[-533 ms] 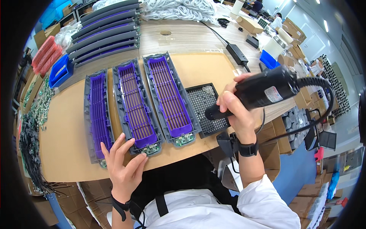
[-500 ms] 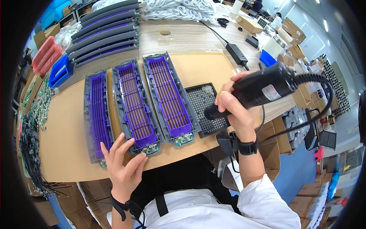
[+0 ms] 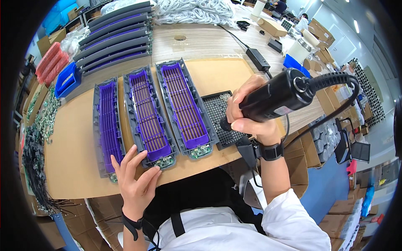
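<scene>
My right hand (image 3: 260,129) is wrapped round a black electric screwdriver (image 3: 268,100), its nose pointing down over a black perforated tray (image 3: 234,142). Small metal screws (image 3: 225,96) lie at the tray's far end. The tip of the tool is hidden. My left hand (image 3: 136,182) rests with spread fingers at the near ends of the left grille panel (image 3: 108,125) and the middle grille panel (image 3: 146,113). A green circuit board (image 3: 164,162) shows beside its fingertips. The right grille panel (image 3: 184,108) lies between that hand and the tray. All three are grey with purple slats.
Several grey curved panels (image 3: 115,37) are stacked at the far left, near a blue bin (image 3: 67,81). Bundled white cables (image 3: 197,12) lie at the back. A black power adapter (image 3: 257,59) sits beyond the tray. Dark wires (image 3: 35,167) hang at the left edge.
My right hand and the screwdriver have shifted slightly left, and the tool's rear has swung down and left. My left hand stays nearly in place.
</scene>
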Demonstrator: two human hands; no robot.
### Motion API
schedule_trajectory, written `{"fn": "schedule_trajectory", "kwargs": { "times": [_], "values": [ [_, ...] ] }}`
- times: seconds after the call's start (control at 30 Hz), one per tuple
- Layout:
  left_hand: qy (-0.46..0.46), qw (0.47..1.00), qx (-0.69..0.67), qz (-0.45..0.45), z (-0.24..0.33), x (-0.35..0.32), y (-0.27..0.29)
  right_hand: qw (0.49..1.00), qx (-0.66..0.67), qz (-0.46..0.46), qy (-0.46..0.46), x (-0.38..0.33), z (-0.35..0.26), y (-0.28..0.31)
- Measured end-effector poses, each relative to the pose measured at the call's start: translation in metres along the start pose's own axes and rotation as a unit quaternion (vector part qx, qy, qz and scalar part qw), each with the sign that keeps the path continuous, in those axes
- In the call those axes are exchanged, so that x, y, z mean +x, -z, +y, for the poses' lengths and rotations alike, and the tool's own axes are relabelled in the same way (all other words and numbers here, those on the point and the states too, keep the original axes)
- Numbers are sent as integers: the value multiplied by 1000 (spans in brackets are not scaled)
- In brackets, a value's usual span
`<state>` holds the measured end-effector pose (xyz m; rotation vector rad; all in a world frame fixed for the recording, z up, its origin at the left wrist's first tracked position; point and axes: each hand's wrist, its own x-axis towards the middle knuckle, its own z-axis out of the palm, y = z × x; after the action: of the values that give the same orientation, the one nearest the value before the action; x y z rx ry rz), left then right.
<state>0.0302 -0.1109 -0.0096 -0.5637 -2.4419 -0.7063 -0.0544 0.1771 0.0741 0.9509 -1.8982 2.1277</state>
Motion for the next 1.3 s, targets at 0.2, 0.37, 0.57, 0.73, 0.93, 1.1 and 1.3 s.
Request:
{"fn": "schedule_trajectory", "kwargs": {
  "times": [0.2,0.37,0.57,0.73,0.93,1.1,1.3],
  "values": [
    [3,1000,3,-2,1,0,-1,944,-122,306,-8,13,2,-30],
    [4,1000,0,0,0,0,-1,945,-107,310,-5,12,-2,-27],
    [4,1000,-3,0,0,1,0,954,-50,291,55,0,-3,-25],
    [2,1000,-7,5,-1,1,0,945,-54,315,66,-1,-11,-30],
    [-2,1000,-22,12,-1,2,3,949,-3,298,99,-2,-23,-53],
    [-10,999,-33,14,-6,-1,2,964,48,236,113,0,-27,-90],
    [0,999,-37,13,-9,-3,5,977,64,196,53,2,-14,-134]
  ]
}}
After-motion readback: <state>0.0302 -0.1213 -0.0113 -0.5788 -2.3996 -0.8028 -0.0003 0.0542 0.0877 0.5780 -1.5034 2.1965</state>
